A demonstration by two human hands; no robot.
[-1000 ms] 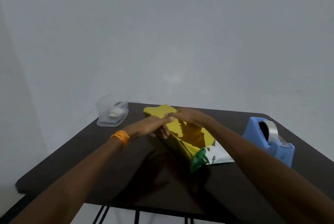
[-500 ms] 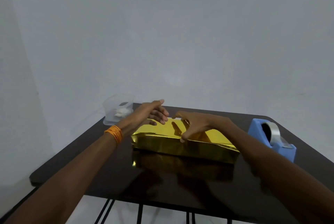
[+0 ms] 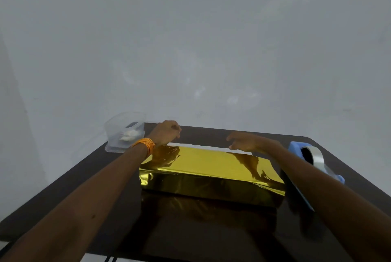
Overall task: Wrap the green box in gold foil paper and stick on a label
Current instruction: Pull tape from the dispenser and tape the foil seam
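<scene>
The gold foil paper (image 3: 207,168) covers a long box lying crosswise in the middle of the dark table (image 3: 63,185); no green of the box shows. A thin white strip of the foil's underside runs along the far edge. My left hand (image 3: 167,132), with an orange band at the wrist, sits at the far left corner with curled fingers pinching that edge. My right hand (image 3: 245,142) pinches the same edge further right, fingertips down on the white strip. No label is visible.
A clear plastic container (image 3: 124,132) with something white inside stands at the back left corner. A blue tape dispenser (image 3: 313,156) with a roll of clear tape sits at the right, partly behind my right forearm. A pale wall rises behind the table.
The box went from lengthwise, with a green-and-white end showing, to crosswise and fully gold. My hands moved apart from the top to the foil's far edge.
</scene>
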